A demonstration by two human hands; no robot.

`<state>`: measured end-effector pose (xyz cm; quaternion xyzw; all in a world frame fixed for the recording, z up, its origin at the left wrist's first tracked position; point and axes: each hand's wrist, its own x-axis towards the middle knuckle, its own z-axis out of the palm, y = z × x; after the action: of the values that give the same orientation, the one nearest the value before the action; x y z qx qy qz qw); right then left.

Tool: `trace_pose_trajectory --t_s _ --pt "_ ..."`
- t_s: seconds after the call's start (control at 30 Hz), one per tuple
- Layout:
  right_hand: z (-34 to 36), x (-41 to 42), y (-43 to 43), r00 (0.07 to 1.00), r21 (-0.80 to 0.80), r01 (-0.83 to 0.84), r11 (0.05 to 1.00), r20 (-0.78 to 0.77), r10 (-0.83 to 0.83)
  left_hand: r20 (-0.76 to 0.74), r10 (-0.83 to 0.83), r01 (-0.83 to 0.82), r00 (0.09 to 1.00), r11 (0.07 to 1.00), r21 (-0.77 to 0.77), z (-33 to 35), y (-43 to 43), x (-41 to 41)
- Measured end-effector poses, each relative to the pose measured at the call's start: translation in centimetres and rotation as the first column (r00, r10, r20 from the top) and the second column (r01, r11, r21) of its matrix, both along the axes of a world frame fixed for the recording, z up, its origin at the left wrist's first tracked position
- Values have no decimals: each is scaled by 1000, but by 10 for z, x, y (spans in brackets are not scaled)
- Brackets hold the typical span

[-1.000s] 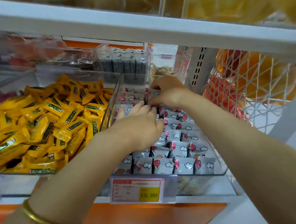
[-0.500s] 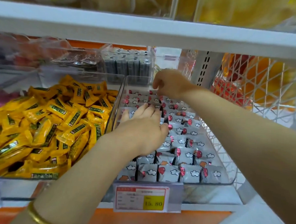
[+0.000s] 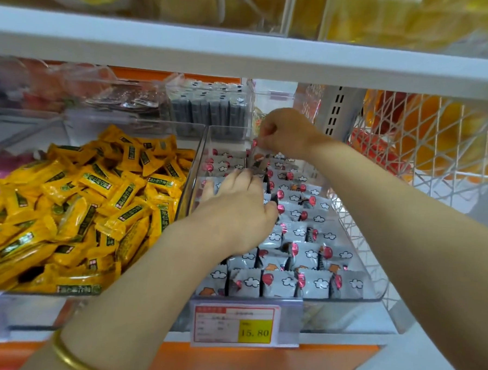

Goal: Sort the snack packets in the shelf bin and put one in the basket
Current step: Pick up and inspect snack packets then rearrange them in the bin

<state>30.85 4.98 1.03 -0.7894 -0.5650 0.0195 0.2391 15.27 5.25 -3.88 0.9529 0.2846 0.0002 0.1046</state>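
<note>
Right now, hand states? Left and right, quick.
Left hand: open, flat on the grey packets in the clear bin.
Right hand: closed, pinching one lifted packet.

White shelf [image 3: 342, 338] with orange front strip, carrying clear plastic bins side by side. Left bin [image 3: 33, 295] heaped with yellow snack packets [image 3: 95, 202]. Right bin [image 3: 373, 287] filled with rows of grey packets [image 3: 304, 256] printed with clouds and red balloons. Price tag [image 3: 234, 325] reading 15.80 clipped at front edge.

Bare forearms, sleeveless; a gold bangle [image 3: 70, 355] circles the left wrist.
</note>
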Motion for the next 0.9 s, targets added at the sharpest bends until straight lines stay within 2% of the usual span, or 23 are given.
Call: trace_pose_trajectory --t_s 0.13,0.27,0.37,0.47,0.6,0.77,0.83,0.9 --pt "9 -5 -20 998 76 61 995 -30 -59 25 -3 2 1000 1000 20 4 -2 -3" --pt "14 -17 -41 986 219 158 963 -92 -140 145 -13 -7 989 990 141 10 -5 -10" --pt "10 -28 -61 963 362 234 902 -216 -163 258 -9 -39 966 983 180 12 -11 -16" --pt "1 -40 -81 928 484 302 821 -346 -137 445 69 -92 893 995 30 16 -18 -19" --pt "-8 -55 -104 817 517 389 762 -576 -26 615 199 -58 763 969 -241 19 -22 -24" --pt "-16 -64 -127 616 511 428 746 -768 173 699 398 34 594 856 -516 16 -27 -32" --pt "-21 -65 -136 535 509 452 733 -812 234 718 413 103 560 825 -555 14 -28 -36" --pt "-24 -67 -144 466 501 462 732 -839 280 707 467 184 531 751 -635 13 -30 -41"
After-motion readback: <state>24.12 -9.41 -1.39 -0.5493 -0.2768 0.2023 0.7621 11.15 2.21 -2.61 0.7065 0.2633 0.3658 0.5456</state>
